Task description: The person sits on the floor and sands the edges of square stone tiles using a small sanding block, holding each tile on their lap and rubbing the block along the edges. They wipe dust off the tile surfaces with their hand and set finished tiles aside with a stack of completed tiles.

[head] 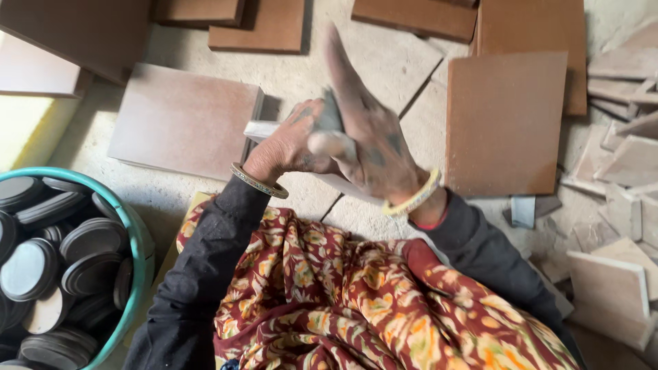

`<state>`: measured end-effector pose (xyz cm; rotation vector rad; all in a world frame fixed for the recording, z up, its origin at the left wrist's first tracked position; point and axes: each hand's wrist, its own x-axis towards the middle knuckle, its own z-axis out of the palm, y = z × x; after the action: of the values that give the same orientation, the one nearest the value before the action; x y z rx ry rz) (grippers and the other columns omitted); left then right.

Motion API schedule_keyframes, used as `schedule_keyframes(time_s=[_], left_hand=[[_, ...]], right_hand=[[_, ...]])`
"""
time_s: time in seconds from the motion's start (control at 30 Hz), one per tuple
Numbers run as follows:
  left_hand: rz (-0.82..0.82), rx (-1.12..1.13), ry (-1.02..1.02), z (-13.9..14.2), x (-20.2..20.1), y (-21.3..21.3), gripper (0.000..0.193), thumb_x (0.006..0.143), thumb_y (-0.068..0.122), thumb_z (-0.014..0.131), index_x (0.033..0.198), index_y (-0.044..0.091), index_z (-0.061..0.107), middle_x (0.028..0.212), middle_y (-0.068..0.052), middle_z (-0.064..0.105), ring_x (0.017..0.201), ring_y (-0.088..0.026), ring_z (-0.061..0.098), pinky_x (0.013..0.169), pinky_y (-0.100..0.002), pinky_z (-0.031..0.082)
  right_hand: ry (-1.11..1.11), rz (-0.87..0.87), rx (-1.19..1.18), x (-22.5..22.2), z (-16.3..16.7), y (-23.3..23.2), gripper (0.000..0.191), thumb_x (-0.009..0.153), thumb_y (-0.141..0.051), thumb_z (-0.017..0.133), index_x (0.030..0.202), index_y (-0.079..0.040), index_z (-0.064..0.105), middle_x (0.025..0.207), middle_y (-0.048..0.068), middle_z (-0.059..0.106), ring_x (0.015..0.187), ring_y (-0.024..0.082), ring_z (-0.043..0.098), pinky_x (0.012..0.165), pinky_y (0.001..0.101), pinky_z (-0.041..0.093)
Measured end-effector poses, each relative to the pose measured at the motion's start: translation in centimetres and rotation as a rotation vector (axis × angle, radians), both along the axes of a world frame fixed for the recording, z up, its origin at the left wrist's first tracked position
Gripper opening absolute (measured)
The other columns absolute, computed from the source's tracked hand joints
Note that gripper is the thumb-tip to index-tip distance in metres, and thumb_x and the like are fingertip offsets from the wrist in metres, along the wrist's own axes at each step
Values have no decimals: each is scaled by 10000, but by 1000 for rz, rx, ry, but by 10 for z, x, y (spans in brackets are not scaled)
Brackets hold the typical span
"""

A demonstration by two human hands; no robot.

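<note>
Looking down from the head view, a pale flat slab piece [264, 130] is being gripped by the left hand [291, 144], whose fingers are being curled around it so that it is being held above the floor. A small dark grey piece [330, 115] is being pinched against the slab just where the two hands meet; which hand is bearing it cannot be told. The right hand [370, 147] is being laid over the left, its palm pressed on the work while one finger is being stretched out straight, away from the body; whether anything is being clasped under that palm is hidden.

Beyond the left hand, a brown tile [184, 120] is lying flat on the concrete floor [384, 58]. Beside the right hand a second brown tile [506, 123] is lying, with a heap of broken offcuts [617, 171] further out on that side. Near the left elbow, a teal tub [137, 240] is being filled with dark round discs [31, 267].

Judged from this grip, the slab is being carried mostly at one end, so it could be tipped or dropped onto the floor and chipped. Fingers are being kept close to raw cut edges, so a slip of the dark piece could lead to a scrape.
</note>
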<state>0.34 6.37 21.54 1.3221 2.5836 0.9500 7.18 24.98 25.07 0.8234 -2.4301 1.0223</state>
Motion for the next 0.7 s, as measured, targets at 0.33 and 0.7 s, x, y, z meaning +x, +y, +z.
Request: schedule_keyframes(time_s=[0.33,0.7], left_hand=[[265,23,-245,8,6,-34,980,430,476,1025,1203,11,640,1152,-230,645,1130,-341,588,1005,-458,475],[215,26,-256,25,26,-24,838,506,447,1017,1201,94,711,1108,-97,764,1096,-244,720,1046,-419,548]], right_hand=[[-246,-55,32,20,1,5,656,1132,-674,59,1690,-330,35,1773,141,161,1445,371,589,1093,407,598],[-645,259,-1201,-18,-12,5,724,1112,-627,380,1605,-102,304,1555,123,423,1340,226,553,1119,383,494]])
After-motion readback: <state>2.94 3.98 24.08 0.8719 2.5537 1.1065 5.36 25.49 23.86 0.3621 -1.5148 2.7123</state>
